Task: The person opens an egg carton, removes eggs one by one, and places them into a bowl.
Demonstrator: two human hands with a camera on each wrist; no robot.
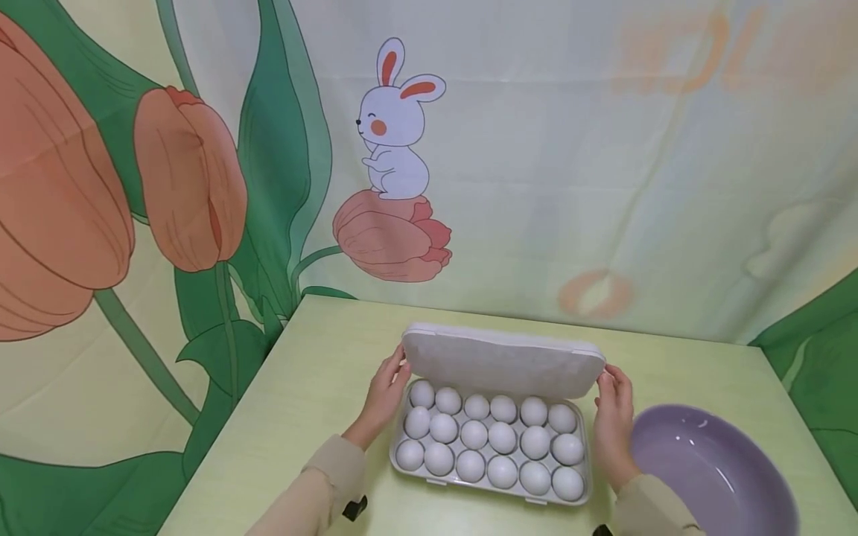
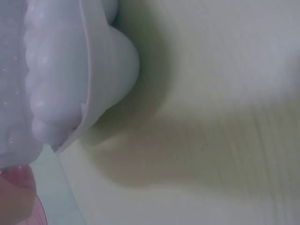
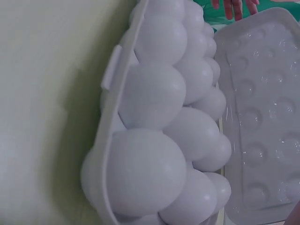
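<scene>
A white egg carton [image 1: 492, 487] stands on the table with rows of white eggs [image 1: 503, 437] in its cups. Its hinged lid [image 1: 503, 362] is raised at the back, leaning up, with its dimpled inner side showing in the right wrist view. My left hand [image 1: 386, 387] grips the lid's left end, thumb in front. At the lid's right corner, my right hand [image 1: 614, 417] holds the edge between thumb and fingers. The left wrist view shows the carton's end and a fingertip [image 2: 21, 177] against the lid.
A purple bowl [image 1: 710, 469] sits on the table right of the carton, close beside my right forearm. The pale green table [image 1: 322, 357] meets a printed cloth backdrop [image 1: 523, 186] with tulips and a rabbit.
</scene>
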